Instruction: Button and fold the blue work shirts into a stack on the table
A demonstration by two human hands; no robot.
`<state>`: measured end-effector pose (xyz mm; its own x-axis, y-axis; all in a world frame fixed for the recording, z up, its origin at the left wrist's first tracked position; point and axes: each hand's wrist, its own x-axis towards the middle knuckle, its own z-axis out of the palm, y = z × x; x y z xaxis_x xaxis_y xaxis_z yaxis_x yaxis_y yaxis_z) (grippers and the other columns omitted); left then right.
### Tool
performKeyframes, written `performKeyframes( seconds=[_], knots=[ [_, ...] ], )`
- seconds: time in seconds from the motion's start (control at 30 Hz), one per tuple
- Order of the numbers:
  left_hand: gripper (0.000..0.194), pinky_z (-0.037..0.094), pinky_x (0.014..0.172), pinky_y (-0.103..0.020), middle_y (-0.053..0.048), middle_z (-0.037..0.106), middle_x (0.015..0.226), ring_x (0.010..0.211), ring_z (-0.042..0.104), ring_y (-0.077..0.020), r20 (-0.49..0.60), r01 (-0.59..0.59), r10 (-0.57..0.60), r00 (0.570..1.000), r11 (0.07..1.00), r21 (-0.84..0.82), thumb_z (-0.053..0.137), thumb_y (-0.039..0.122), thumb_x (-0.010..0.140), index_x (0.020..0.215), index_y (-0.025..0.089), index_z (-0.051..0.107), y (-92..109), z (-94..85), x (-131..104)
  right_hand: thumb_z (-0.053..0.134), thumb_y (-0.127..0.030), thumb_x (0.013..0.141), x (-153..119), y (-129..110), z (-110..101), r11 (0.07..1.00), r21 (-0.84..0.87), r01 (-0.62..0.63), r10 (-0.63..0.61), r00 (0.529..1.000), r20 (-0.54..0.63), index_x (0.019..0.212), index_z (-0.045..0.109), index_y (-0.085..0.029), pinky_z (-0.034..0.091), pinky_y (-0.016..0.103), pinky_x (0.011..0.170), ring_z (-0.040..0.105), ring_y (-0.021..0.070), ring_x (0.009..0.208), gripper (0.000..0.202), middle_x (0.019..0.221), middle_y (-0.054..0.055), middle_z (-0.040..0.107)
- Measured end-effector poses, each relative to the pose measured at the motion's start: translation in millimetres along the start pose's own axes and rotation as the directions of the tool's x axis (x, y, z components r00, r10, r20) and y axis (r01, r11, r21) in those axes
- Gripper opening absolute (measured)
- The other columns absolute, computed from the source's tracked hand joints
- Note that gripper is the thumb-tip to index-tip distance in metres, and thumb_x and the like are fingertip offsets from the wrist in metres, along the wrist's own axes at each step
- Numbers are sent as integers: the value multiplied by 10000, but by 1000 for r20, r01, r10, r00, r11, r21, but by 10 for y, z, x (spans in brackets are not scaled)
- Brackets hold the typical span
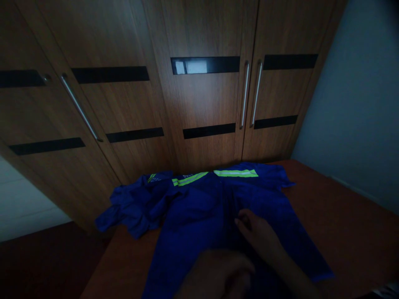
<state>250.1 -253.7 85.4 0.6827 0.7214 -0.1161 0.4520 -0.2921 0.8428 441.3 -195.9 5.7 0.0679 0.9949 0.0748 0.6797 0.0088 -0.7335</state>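
Blue garment [193,216] spread on reddish surface [352,232] below wardrobe [205,99]; bunched blue cloth [134,207] at its left. Right hand [262,234] over garment: fingers curled, small gap at thumb; hold on fabric cannot be told. Left hand [218,270] blurred, grip unclear. Judgement: light pressure, 2 hands level, should limit creasing.

Blue cloth garment [193,216] with yellow-green bands [236,173] — lying spread on the red-brown surface [343,216] — crumpled at left!
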Motion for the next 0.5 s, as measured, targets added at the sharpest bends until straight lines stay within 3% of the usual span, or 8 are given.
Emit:
performKeyframes(
  seconds=[0.03,0.1,0.2,0.33,0.5],
  knots=[
    [258,452,822,-308,-23,685,976,909,625,-191,-154,-9,24,988,995,100,456,201,883,1025,268,662,-11,-27,148,480,-357,838,15,9,23,1000,-11,1,-1,1000,19,943,615,-239,422,275,663,660,199,749,208,771,22,702],
    [298,444,824,-304,-46,676,974,909,621,-189,-295,24,65,953,956,291,404,142,871,980,232,665,-92,-55,432,454,-283,826,32,37,51,1000,-6,15,-15,998,67,856,630,-242,417,270,661,659,192,744,183,759,21,702],
    [263,454,804,-306,-95,652,962,899,624,-213,-292,137,15,956,858,495,424,103,815,900,171,664,-334,-27,745,438,-239,796,45,104,53,999,44,26,-30,996,88,766,624,-232,417,269,645,650,187,717,188,744,25,697],
    [216,460,747,-311,-106,649,985,869,635,-232,-266,223,-75,961,778,587,503,130,757,920,166,640,-677,67,889,464,-254,757,48,232,46,989,151,-10,2,998,59,790,641,-213,439,281,690,653,199,761,185,786,35,705],
    [150,406,630,-260,-28,658,799,754,617,-189,-308,219,-68,949,846,487,559,135,697,820,204,611,-906,80,887,504,-323,751,54,415,115,963,268,-28,10,998,70,760,641,-202,442,271,661,639,192,723,183,744,26,688]
  ],
)
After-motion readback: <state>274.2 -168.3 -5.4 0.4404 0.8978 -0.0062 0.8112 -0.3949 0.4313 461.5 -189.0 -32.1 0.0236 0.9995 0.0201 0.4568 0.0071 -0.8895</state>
